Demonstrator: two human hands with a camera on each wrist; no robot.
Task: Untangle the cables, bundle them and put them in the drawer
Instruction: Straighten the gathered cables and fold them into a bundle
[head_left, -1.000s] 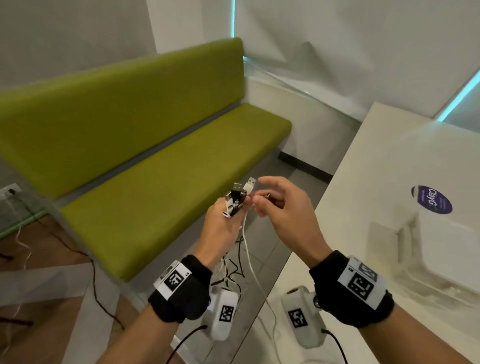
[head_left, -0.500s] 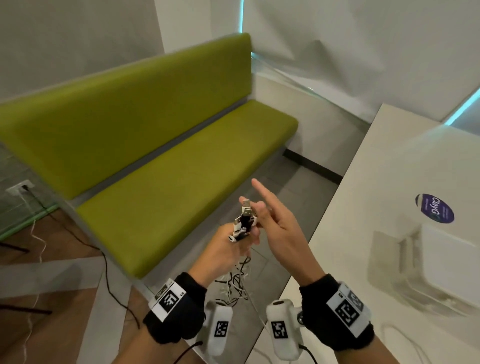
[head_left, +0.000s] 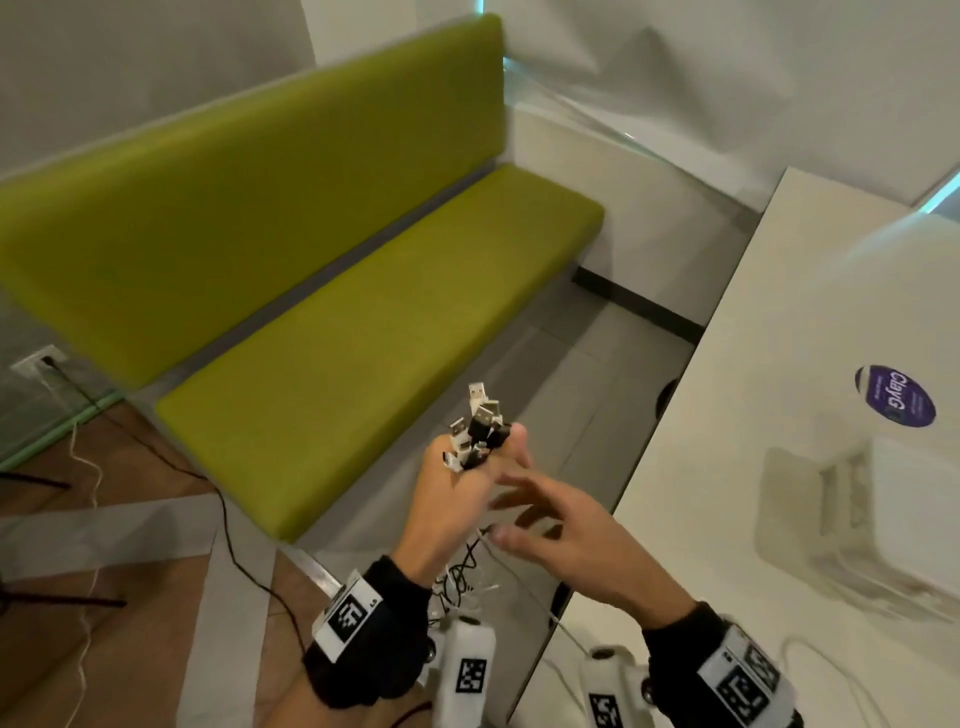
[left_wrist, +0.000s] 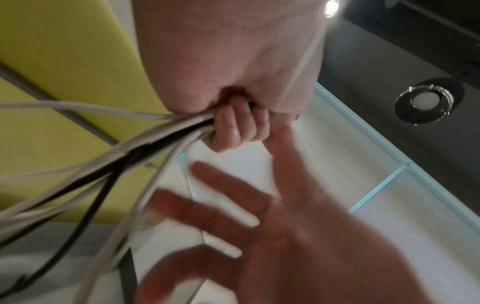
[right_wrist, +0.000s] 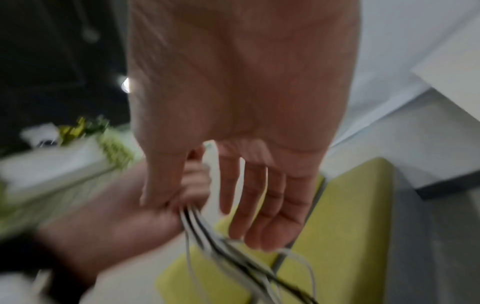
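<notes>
My left hand (head_left: 457, 488) grips a bunch of white and black cables, its fingers curled round them (left_wrist: 239, 127). Their USB plug ends (head_left: 480, 421) stick up out of the fist. The cables (left_wrist: 124, 156) trail down below the hand in a loose tangle (head_left: 460, 577). My right hand (head_left: 540, 525) is just right of and below the left fist, fingers spread and straight, holding nothing. In the right wrist view its fingertips (right_wrist: 262, 232) hover at the hanging cables (right_wrist: 221, 240). No drawer shows in any view.
A long green bench (head_left: 363, 322) runs along the wall at the left. A white table (head_left: 779, 467) with a purple round sticker (head_left: 894, 396) fills the right. Loose cords (head_left: 234, 525) lie on the wood and tile floor.
My right hand let go of the plug ends, opened its fingers and dropped below the left fist. The left hand kept its hold on the bunch.
</notes>
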